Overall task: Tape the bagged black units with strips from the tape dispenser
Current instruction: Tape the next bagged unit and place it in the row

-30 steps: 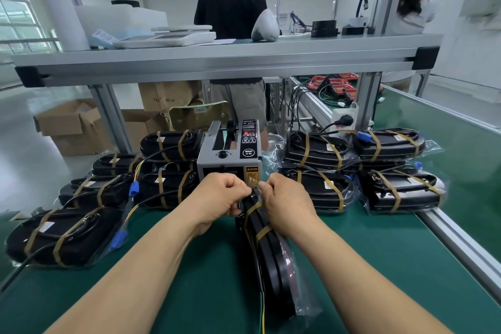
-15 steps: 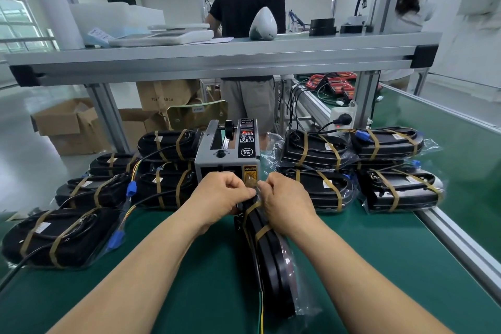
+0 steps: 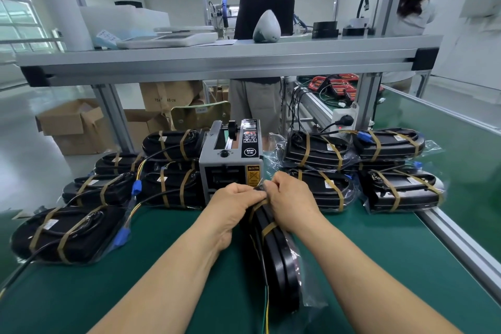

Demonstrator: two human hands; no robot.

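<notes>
- One bagged black unit stands on its edge on the green belt. Its far end is just in front of the tape dispenser.
- Its clear plastic bag is crinkled and loose at the near end. The shell inside is long, curved and glossy black.
- Two brown tape strips cross its upper edge, and a green-and-yellow wire trails at the near end.
- Both the left hand and the right hand are curled. They pinch the unit's far top end, knuckles nearly touching.
- The dispenser is a boxy grey metal machine with a black control panel and a yellow caution label.
- Stacks of taped units sit on both sides of it. Each is bagged and bound by two brown bands, and some show blue connectors.
- An aluminium-profile shelf spans above, and open cardboard boxes stand on the floor beyond.
</notes>
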